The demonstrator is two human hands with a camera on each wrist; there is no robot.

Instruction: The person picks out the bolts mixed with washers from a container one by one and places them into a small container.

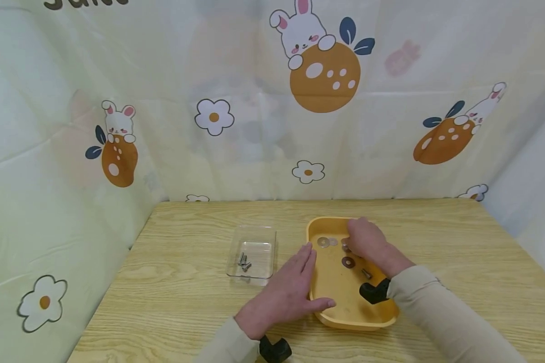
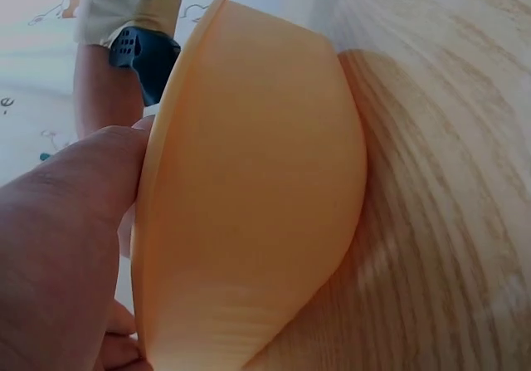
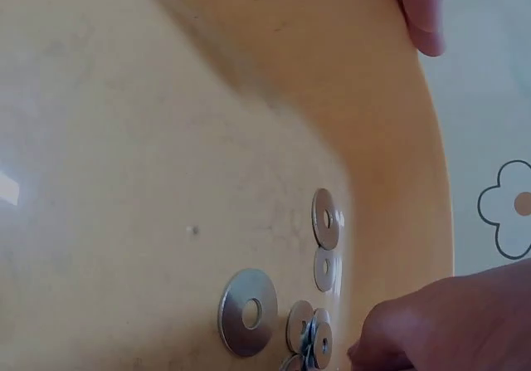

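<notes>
An orange plastic tray (image 1: 351,322) stands on the table, holding several flat metal washers (image 3: 249,313) and a screw (image 1: 366,274). My left hand (image 1: 290,285) lies along the tray's left rim, fingers straight and thumb spread over the edge. At the far right corner inside the tray, my right hand (image 1: 369,239) reaches down with bent fingers beside a small cluster of washers (image 3: 300,328). Its fingertips are mostly hidden, so what they hold cannot be told. In the left wrist view, the tray's outer wall (image 2: 257,155) fills the middle.
Left of the tray sits a clear plastic box (image 1: 262,249) with several small screws (image 1: 243,261) in its left part. The wooden table (image 1: 177,282) ends at a patterned curtain (image 1: 254,151) behind and at the sides. Black devices (image 1: 274,349) are strapped at both wrists.
</notes>
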